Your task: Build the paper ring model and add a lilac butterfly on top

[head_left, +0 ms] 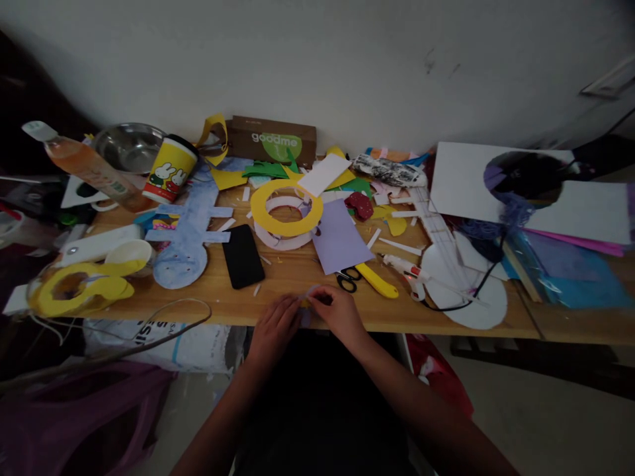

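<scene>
Close together at the table's front edge, both my hands hold a small piece of purple paper (305,318). My left hand (278,330) has its fingers closed against the paper's left side. The thumb and forefinger of my right hand (337,312) pinch its upper end; much of the paper is hidden by the fingers. Ahead lie a larger purple sheet (342,235), scissors with black handles (348,279) and a yellow-handled cutter (378,281). A black phone (243,256) rests to the left. Beyond it, a yellow paper ring (258,210) lies over a paler ring.
A glue gun (404,268) with a black cord lies at right, beside a white cardboard guitar-like shape (466,291). At left stand a yellow cup (171,168), a tilted drink bottle (86,165) and a steel bowl (131,145). A brown box (272,139) stands against the wall.
</scene>
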A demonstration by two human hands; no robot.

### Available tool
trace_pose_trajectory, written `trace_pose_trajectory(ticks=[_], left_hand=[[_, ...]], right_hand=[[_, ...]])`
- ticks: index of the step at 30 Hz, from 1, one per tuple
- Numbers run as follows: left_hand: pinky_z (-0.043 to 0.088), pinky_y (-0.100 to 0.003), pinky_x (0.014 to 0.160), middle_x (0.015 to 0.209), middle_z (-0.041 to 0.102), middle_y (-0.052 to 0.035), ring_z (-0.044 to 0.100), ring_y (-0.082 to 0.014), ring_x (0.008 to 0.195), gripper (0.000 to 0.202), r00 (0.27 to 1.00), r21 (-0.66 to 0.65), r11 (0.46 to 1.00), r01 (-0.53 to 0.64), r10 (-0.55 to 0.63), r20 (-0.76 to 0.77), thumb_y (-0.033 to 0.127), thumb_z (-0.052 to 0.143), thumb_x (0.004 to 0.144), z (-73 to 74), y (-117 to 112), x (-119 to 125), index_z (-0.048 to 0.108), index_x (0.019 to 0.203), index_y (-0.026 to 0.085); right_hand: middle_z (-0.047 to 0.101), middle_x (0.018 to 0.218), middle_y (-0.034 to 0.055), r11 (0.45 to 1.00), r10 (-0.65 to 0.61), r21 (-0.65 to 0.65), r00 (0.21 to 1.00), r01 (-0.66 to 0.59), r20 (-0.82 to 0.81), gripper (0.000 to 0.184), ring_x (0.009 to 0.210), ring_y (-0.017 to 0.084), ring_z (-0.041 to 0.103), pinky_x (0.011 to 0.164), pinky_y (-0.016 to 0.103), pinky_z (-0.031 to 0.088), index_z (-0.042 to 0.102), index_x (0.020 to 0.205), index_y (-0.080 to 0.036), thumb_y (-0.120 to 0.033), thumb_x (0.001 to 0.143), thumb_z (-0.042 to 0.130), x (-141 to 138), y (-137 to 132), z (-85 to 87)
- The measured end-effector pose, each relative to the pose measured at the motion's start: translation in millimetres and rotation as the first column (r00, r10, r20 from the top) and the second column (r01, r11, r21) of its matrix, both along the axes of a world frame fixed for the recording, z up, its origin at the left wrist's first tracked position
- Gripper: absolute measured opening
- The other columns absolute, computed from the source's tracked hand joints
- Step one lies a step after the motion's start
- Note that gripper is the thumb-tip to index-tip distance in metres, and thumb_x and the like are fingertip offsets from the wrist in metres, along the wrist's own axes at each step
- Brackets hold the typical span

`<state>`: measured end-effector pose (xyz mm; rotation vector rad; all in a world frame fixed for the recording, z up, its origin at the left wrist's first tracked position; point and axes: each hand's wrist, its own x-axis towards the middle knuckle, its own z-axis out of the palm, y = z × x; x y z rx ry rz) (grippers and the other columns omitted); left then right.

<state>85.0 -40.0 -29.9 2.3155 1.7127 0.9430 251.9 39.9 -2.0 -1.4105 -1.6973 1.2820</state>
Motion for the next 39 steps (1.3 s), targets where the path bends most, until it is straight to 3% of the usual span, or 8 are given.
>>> trace_pose_trajectory(ticks=[35, 39], left_hand=[[0.057, -0.045, 0.098, 0.123, 0.069, -0.0125, 0.065, -0.0258, 0.117, 0.034, 0.998, 0.005, 0.999, 0.043, -0.043, 0.053, 0.022, 0.054, 0.097, 3.9, 4.1, -3.0, 0.055, 0.13, 0.02], [0.056, -0.045, 0.099, 0.123, 0.068, -0.0123, 0.063, -0.026, 0.119, 0.034, 0.998, -0.006, 0.999, 0.042, -0.042, 0.054, 0.022, 0.055, 0.096, 3.6, 3.3, -3.3, 0.054, 0.131, 0.019]], right_hand=[[0.072, 0.08, 0.0034, 0.993, 0.011, 0.115, 0.985, -0.032, 0.174, 0.008, 0.074, 0.018, 0.066, 0.072, 0.03, 0.053, 0.068, 0.082, -0.019, -0.019, 0.085, 0.061, -5.3, -0.7, -1.6], [0.069, 0.088, 0.0062, 0.983, -0.01, 0.18, 0.977, -0.028, 0.211, 0.011, 0.079, 0.019, 0.065, 0.076, 0.032, 0.054, 0.067, 0.093, -0.018, -0.02, 0.086, 0.058, -3.5, -1.8, 2.4]])
